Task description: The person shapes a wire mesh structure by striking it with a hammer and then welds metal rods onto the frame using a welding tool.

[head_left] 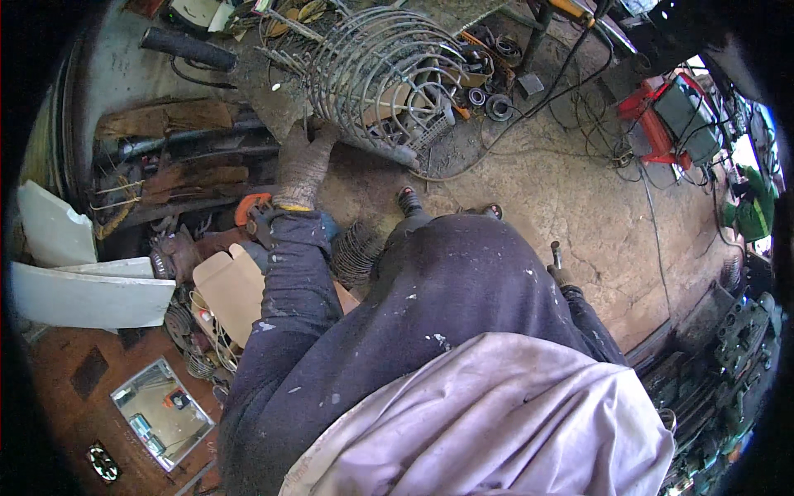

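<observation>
A grey cage of bent metal rod rings [364,70] lies on its side on a low, dirty worktop [277,91] in front of me. My left hand [304,161], in a worn knit glove, reaches to its near left end, the fingers curled closed around the rod there; the exact grip is partly hidden. Down at my right side, my right hand [561,273], also gloved, is closed on a short dark tool with a metal end [556,250]. That tool points away from me, clear of the cage.
A red and grey machine [674,120] with tangled cables stands at the far right. Metal rings [499,107] lie beyond the cage. Rod coils [357,252], a cardboard box [230,289], white panels [91,293] and a framed mirror [163,412] crowd the left. Metal parts [736,347] line the right.
</observation>
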{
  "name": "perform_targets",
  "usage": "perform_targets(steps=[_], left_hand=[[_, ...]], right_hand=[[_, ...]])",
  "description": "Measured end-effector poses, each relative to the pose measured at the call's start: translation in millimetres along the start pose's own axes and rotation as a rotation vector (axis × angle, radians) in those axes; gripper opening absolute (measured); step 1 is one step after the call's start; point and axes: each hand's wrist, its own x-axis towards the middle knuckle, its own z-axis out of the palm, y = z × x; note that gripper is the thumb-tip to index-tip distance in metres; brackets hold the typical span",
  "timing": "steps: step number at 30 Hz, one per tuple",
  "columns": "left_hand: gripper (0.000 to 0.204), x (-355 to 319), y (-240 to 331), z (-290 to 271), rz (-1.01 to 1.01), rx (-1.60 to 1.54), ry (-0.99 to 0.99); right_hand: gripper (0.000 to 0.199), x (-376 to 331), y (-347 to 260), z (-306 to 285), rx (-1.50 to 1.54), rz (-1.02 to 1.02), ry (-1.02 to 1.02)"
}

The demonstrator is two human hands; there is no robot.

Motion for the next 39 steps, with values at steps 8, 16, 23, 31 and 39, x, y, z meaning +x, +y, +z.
perform_targets(steps=[8, 16, 23, 31, 39], left_hand=[[0.052, 3.1, -19.4, 2.2, -0.05, 0.023, -0.027], [0.054, 9.2, -18.3, 3.9, -0.03, 0.061, -0.012], [0.06, 16.7, -24.8, 1.7, -0.143, 0.062, -0.137], [0.065, 14.7, -16.2, -1.3, -0.1, 0.03, -0.109], [0.056, 10.5, -35.1, 1.4, -0.133, -0.103, -0.168]], right_hand=[[0.039, -39.1, -61.5, -30.9, -0.024, -0.042, 0.022], [0.042, -14.9, -82.9, -30.9, -0.042, -0.112, 0.035], [0.039, -21.0, -137.9, -34.2, 0.157, -0.306, 0.094], [0.044, -151.1, -316.0, -122.3, 0.186, -0.867, 0.225], [0.049, -206.3, -397.9, -150.3, 0.204, -0.902, 0.235]])
